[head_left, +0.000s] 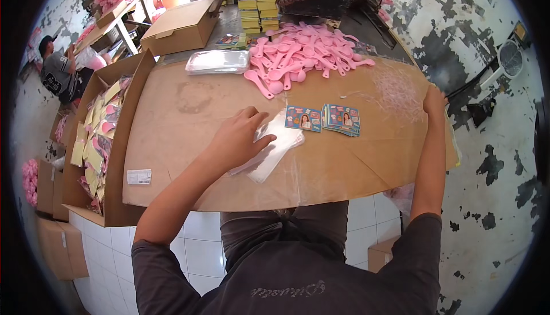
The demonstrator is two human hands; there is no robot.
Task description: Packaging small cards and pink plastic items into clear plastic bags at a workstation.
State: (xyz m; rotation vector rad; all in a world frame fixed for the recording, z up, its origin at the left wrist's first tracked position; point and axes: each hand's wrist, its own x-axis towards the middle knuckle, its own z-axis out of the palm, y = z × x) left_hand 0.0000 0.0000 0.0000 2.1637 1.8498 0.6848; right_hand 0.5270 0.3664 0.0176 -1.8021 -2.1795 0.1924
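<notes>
Have a broad brown cardboard sheet [355, 166] over the table, clock read from its centre; see a long open carton [137, 89] at 9, alongside the sheet, loaded with flat packets [97, 143] showing cream and pink; also a closed carton [175, 28] between 10 and 11, past the far edge; big loose heap of pink spoons [303, 54] from 12 to 1, lying on the far part of the sheet; tall stacks of yellow blocks [249, 8] at 12, behind the heap.

Find clear plastic sleeves [269, 163] between 6 and 7, near centre, lying askew on the cardboard; left hand [243, 134] at 9, just beside and partly over the sleeves, fingers loosely spread, thumb apart, no grasp visible; can't tell whether touching plastic.

See right hand [435, 100] between 2 and 3, at the sheet's edge, fingers curled and mostly hidden; can't tell whether gripping anything; tangle of thin clear strands [398, 94] at 2, near that hand.

Also a clear plastic pack [217, 62] at 11, just left of the spoons; slightly fanned card pile [342, 121] at 3, close in; blue picture card [302, 118] just left of the pile, near the sleeves; white label [139, 177] at 8, flat on the cardboard.
</notes>
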